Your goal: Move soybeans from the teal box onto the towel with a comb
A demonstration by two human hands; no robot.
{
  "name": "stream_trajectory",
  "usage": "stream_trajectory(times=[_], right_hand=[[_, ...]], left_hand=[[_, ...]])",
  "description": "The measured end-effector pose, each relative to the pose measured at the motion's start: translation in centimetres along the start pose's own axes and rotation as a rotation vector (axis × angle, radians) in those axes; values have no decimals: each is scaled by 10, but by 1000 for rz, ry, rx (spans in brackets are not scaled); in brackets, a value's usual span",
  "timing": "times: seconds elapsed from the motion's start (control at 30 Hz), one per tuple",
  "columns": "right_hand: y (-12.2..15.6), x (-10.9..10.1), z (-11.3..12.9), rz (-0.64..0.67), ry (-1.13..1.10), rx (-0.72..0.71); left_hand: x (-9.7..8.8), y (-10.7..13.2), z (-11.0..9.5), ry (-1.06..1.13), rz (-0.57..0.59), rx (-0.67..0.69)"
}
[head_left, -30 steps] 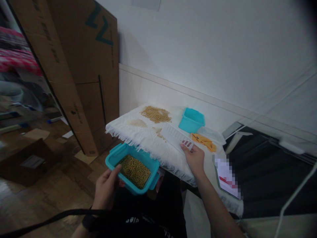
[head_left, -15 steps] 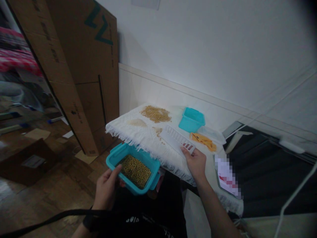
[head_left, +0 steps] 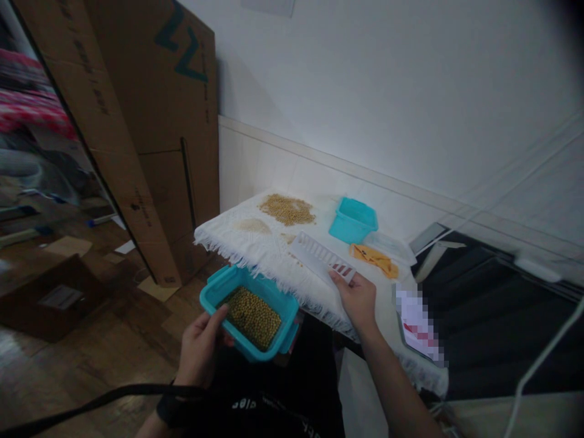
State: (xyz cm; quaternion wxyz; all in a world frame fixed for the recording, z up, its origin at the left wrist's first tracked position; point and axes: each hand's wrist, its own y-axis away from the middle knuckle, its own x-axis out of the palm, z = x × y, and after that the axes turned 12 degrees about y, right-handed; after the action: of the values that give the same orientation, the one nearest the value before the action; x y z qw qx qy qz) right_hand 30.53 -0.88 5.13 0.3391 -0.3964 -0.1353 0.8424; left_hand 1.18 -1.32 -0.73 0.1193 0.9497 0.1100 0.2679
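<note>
My left hand is closed on the near left rim of a turquoise plastic tub, with the thumb over the edge. Small yellow-green beans lie in the tub, which is held just off the table's front edge. My right hand pinches one end of a flat white plastic piece with a row of slots; its exact kind is unclear. That piece is held over the white fringed cloth. Beyond it lie a spread of tan beans and a pale grainy heap.
A second turquoise tub stands at the back, with an orange cloth and a clear lid-like piece beside it. A screen device lies on the right. A tall cardboard box stands left, before the wall.
The tub in my left hand has shifted slightly right and down. My right hand has brought the slotted white piece a little left. Both grips stay the same.
</note>
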Motion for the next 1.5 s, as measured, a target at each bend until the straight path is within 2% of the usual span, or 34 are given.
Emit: stream_trajectory(times=[0.53,0.77,0.97,1.2,1.5], right_hand=[[-6,7,-3,59,-28,-11],[-6,6,0,103,-31,-38],[1,7,8,90,-70,-18],[5,5,6,61,-56,-7],[14,3,15,128,-19,-33]], left_hand=[[-2,-2,3,-18,24,-2],[3,5,-2,-7,24,-41],[2,3,0,-32,55,-37],[0,4,0,-53,51,1],[-3,1,6,-60,74,-6]])
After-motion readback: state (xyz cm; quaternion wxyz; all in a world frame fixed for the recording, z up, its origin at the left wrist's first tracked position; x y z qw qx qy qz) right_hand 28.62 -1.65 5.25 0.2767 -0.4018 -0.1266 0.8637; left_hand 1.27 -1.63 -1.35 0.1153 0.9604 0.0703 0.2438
